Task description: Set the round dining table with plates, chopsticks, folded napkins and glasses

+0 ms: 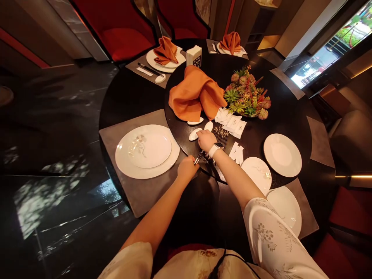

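Observation:
My left hand (187, 169) is closed around a pair of dark chopsticks (198, 158) at the near edge of the turntable. Ahead of it, my right hand (207, 140) reaches over the turntable, its fingertips pinching one end of a small white chopstick rest (194, 135). Another white rest (208, 126) lies just beyond the fingers, and a third (195, 121) sits by the orange napkins. Beside and partly under my right wrist is a bundle of dark chopsticks with gold-marked ends (222, 135). White paper packets (235, 124) lie behind them.
Stacked white plates (176, 155) rest on a grey placemat (139, 201) to the left. More plates (282, 155) stand at the right. Orange napkins (192, 93) and a flower arrangement (247, 93) occupy the turntable. Across the table is a set place with a folded napkin (166, 51).

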Tool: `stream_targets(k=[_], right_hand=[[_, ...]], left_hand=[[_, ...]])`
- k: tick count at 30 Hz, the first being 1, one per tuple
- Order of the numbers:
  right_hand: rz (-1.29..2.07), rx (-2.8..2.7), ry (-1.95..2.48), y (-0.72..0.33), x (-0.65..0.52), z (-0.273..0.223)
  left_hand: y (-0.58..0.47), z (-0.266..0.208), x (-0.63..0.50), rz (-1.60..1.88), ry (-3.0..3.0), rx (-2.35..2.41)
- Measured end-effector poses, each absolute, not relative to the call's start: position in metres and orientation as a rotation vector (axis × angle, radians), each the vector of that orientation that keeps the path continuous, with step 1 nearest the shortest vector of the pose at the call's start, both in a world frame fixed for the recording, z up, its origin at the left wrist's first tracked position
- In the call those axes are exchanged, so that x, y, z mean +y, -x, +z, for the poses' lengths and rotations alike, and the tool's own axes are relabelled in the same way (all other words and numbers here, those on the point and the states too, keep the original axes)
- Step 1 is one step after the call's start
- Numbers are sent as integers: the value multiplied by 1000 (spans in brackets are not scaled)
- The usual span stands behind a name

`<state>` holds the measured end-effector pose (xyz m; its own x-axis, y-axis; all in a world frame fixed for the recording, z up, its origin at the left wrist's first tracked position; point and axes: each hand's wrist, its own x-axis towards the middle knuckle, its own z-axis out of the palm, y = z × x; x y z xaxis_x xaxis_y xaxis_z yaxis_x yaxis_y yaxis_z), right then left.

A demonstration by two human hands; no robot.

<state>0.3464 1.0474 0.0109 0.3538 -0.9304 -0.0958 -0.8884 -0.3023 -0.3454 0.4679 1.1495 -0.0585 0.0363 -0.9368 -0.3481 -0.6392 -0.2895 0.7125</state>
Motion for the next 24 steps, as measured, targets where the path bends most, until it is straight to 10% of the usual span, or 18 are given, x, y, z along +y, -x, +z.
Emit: stream_targets(k=[14,24], right_hand=[[-322,1618,2206,-373,1031,-11],[-819,1112,835,-353,1099,7]], left_hand=[[-493,-61,1199,-1679,-1780,-1156],[-626,-36,1306,-2047,-1705,-764]])
